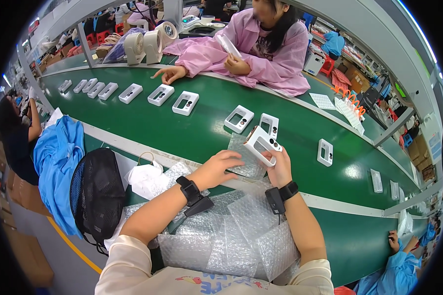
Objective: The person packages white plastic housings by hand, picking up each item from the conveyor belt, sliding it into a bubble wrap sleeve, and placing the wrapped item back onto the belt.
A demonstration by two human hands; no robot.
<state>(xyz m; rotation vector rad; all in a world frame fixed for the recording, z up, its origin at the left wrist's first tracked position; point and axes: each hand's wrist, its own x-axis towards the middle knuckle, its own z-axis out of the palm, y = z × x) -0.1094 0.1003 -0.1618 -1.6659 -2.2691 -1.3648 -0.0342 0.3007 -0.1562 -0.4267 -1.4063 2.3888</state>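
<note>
A white plastic housing [264,144], with a rectangular window and small dark round openings, is tilted in the grip of my right hand [279,168] over the belt's near edge. Just left of it, my left hand [216,169] has curled fingers and thumb at the side of a clear bubble-wrap bag [249,164]. The bag overlaps the belt's near edge, partly behind the housing. Below my wrists, several flat bubble-wrap bags [231,241] lie piled in front of me. Two similar housings, one white housing [239,119] and another housing [269,125], rest on the belt just beyond.
More white housings [185,103] sit along the green conveyor belt [206,137]. Across it, a co-worker in a pink smock [280,54] holds a white item, one hand near a housing. A black mesh bag [101,191] and blue cloth [59,162] lie left; metal frame bars [403,125] cross the right.
</note>
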